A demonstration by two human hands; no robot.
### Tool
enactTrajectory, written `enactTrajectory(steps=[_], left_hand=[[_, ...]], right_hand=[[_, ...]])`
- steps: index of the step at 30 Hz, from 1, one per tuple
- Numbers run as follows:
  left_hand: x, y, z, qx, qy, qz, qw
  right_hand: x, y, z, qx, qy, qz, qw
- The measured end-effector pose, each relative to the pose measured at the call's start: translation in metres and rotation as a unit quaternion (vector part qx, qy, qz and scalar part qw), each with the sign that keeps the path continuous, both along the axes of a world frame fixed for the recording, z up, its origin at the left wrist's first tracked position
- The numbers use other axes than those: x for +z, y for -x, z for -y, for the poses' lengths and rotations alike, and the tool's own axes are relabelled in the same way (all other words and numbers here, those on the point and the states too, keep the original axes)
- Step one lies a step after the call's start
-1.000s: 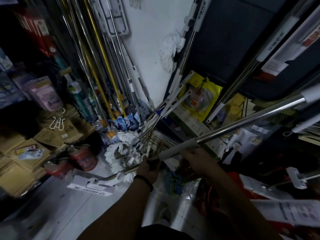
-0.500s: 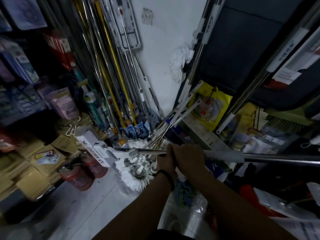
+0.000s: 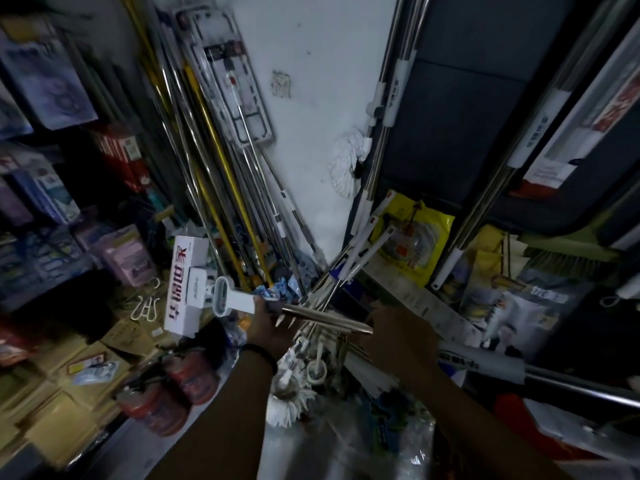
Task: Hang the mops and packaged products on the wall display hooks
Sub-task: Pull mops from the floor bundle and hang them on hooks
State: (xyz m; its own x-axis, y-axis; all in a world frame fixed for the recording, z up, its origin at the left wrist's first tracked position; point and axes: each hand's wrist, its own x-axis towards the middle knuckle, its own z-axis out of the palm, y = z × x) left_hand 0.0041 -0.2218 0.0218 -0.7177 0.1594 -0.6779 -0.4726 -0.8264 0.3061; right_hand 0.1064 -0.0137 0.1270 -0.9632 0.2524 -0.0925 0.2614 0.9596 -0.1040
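Packaged goods crowd the shelves at far left, with flat cardboard boxes stacked below them and two red fire extinguishers lying on the floor beside those. Behind, a bundle of long handles leans into the corner of the white wall.

The mop is held level across the middle. Its head, in a white box with red characters, sticks out to the left, and a white collar joins it to the steel pole. The left hand, a black band on its wrist, grips the pole just right of that collar with its fingers wrapped over the top. White string mop heads stand on the floor under the pole, and another hangs on the wall above.

The right hand is closed round the pole further along. Only its back is seen, and the bare steel vanishes under it. Beyond it a grey sleeve on the pole runs off to the right. A yellow packet hangs against the dark panel behind.
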Motion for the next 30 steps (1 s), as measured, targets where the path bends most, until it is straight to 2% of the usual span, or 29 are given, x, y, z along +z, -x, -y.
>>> enactTrajectory(steps=[4, 9, 14, 18, 22, 26, 30], left_hand=[[0.004, 0.006, 0.015, -0.061, 0.019, -0.039, 0.997], [0.027, 0.009, 0.011, -0.08, 0.033, -0.072, 0.994], [0.059, 0.005, -0.008, -0.136, 0.079, -0.124, 0.98], [0.072, -0.009, -0.018, -0.186, 0.121, -0.156, 0.962], [0.087, -0.011, -0.022, -0.178, 0.13, -0.174, 0.96], [0.115, -0.009, -0.028, -0.228, 0.153, -0.236, 0.932], [0.153, 0.013, -0.042, -0.225, 0.157, -0.266, 0.924]], right_hand=[[-0.01, -0.01, -0.004, -0.026, 0.033, 0.007, 0.999], [-0.011, 0.0, -0.001, -0.007, 0.137, 0.035, 0.99], [-0.005, 0.025, 0.023, 0.021, 0.158, 0.006, 0.987], [-0.001, 0.034, 0.05, -0.011, 0.233, -0.034, 0.972], [-0.006, 0.041, 0.065, -0.062, 0.289, -0.078, 0.952], [-0.004, 0.043, 0.06, -0.115, 0.281, -0.151, 0.941], [0.025, 0.056, 0.054, -0.123, 0.358, -0.205, 0.903]])
